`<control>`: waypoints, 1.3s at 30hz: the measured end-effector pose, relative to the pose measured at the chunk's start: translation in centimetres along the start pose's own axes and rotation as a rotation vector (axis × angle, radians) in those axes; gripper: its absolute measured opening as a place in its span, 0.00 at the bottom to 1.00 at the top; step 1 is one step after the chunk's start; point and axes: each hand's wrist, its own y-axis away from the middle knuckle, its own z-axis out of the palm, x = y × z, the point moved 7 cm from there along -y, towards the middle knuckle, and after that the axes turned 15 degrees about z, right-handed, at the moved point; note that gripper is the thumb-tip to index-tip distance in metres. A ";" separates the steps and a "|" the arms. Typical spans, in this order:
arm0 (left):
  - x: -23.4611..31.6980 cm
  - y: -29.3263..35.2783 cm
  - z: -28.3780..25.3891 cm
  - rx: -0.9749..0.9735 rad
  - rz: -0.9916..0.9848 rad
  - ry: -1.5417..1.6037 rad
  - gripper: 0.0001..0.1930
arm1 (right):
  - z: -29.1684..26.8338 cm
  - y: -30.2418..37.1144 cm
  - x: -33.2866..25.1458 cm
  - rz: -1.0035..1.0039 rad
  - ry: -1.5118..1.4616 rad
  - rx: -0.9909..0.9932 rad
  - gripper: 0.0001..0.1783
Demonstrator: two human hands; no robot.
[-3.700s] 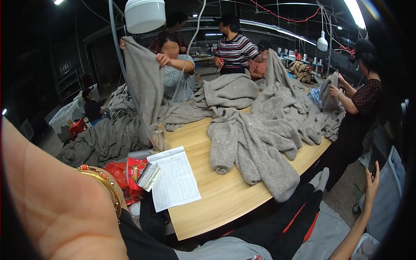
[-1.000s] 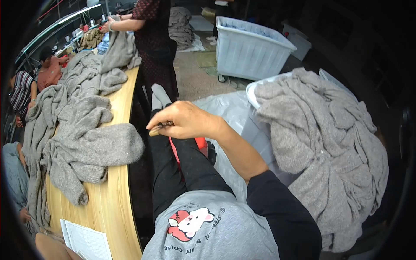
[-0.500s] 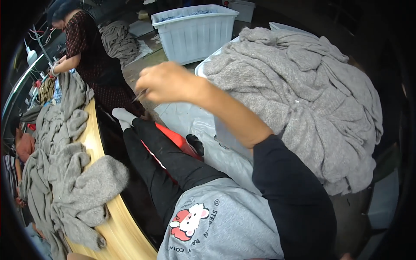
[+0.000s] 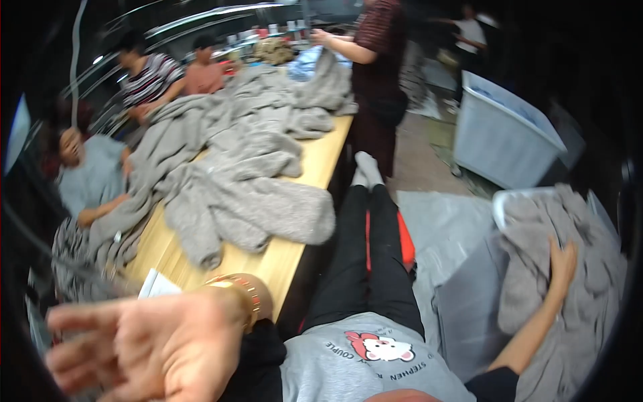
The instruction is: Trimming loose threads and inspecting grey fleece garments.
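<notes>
My left hand (image 4: 151,342) is raised close in front at the lower left, palm showing and fingers apart, holding nothing. A gold bracelet (image 4: 244,295) circles its wrist. At the right, my right hand (image 4: 564,261) is on the pile of grey-brown knit garments (image 4: 526,268), the cloth between its thumb and fingers; the fingertips are partly lost in the folds. The pile fills a pale plastic bin (image 4: 506,208). More grey knit garments (image 4: 248,181) lie heaped along the wooden table (image 4: 271,268) at the left, with one rounded end near the table edge.
A person in dark patterned clothes (image 4: 378,74) stands at the table's far end. Across the table are people in a striped shirt (image 4: 154,80) and a grey shirt (image 4: 94,171). A white wheeled bin (image 4: 506,134) stands beyond my outstretched legs (image 4: 362,261); plastic sheeting (image 4: 442,214) covers the floor.
My view has swung left toward the table. My right hand, earlier raised ahead with a small dark tool, is down on the pile; that tool is not visible now. My left hand has come into view.
</notes>
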 end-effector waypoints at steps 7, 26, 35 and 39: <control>-0.8 7.6 -2.3 -0.288 -0.342 -0.444 0.32 | 8.1 -5.0 3.5 -0.121 -0.147 -0.042 0.35; -14.9 7.0 -19.7 -0.298 -0.860 -0.858 0.45 | 10.2 -5.8 2.7 -0.317 -0.419 -0.078 0.28; -18.6 -3.6 -30.0 -0.747 -0.511 -1.426 0.50 | 12.7 -7.5 3.5 -0.303 -0.397 -0.097 0.31; -19.1 -3.0 -31.9 -0.664 -0.655 -1.302 0.50 | 12.5 -7.2 3.4 -0.309 -0.353 -0.103 0.31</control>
